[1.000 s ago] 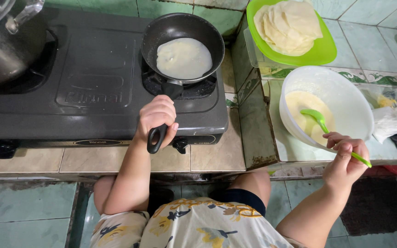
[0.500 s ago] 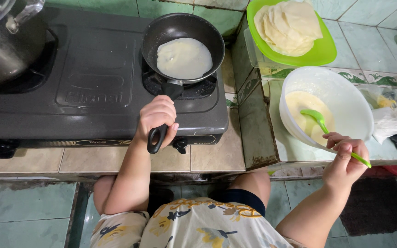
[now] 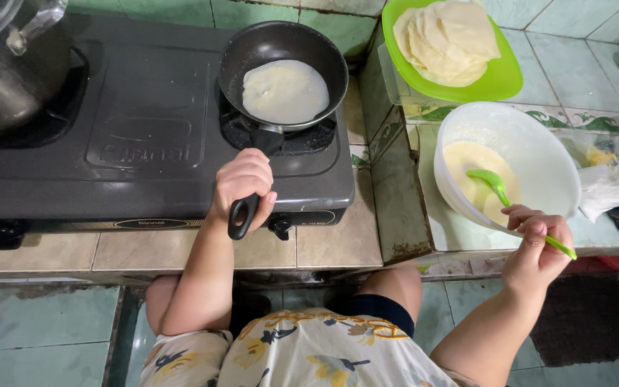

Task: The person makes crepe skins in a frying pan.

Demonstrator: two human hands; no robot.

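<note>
My left hand [image 3: 241, 183] grips the black handle of a small black frying pan [image 3: 252, 46] that sits on the right burner of a dark two-burner gas stove [image 3: 145, 129]. A thin pale crepe [image 3: 285, 91] lies flat in the pan. My right hand [image 3: 535, 244] holds the handle of a green ladle [image 3: 492, 185] whose bowl rests in pale batter inside a white mixing bowl [image 3: 539, 143]. Behind the bowl, a green plate [image 3: 499, 82] carries a stack of finished crepes [image 3: 445, 39].
A large metal pot with a glass lid [image 3: 8, 64] stands on the left burner. Crumpled plastic bags [image 3: 610, 175] lie right of the bowl. The stove rests on a tiled ledge [image 3: 338, 240]; my knees and patterned clothing fill the bottom of the view.
</note>
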